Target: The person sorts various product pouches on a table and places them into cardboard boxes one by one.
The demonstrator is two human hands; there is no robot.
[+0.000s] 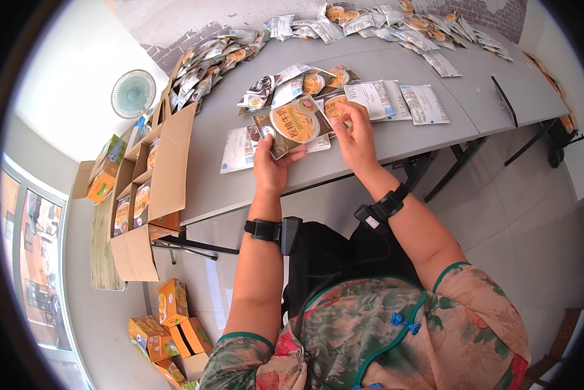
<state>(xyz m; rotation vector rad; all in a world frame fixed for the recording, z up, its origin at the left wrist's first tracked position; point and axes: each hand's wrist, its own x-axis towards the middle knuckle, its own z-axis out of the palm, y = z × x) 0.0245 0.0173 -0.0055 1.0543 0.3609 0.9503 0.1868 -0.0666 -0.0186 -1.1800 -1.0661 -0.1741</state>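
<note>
My left hand (273,168) holds a brown-and-orange printed food sachet (293,124) by its lower left corner, thumb on the front. My right hand (354,131) is at the right of that sachet, over another brown sachet (335,106); its fingertips are bent, and whether they grip anything cannot be told. Several more sachets, some with their white backs up, lie behind and beneath on the grey folding table. One white-backed sachet (237,150) lies left of my left hand, and another (424,104) at the right end of the group.
An open cardboard carton (171,165) with dividers and upright sachets stands at the left. Heaps of sachets (209,68) lie along the back of the grey table (472,92). A thin black object (504,101) is at the right. Orange boxes (173,301) lie on the floor.
</note>
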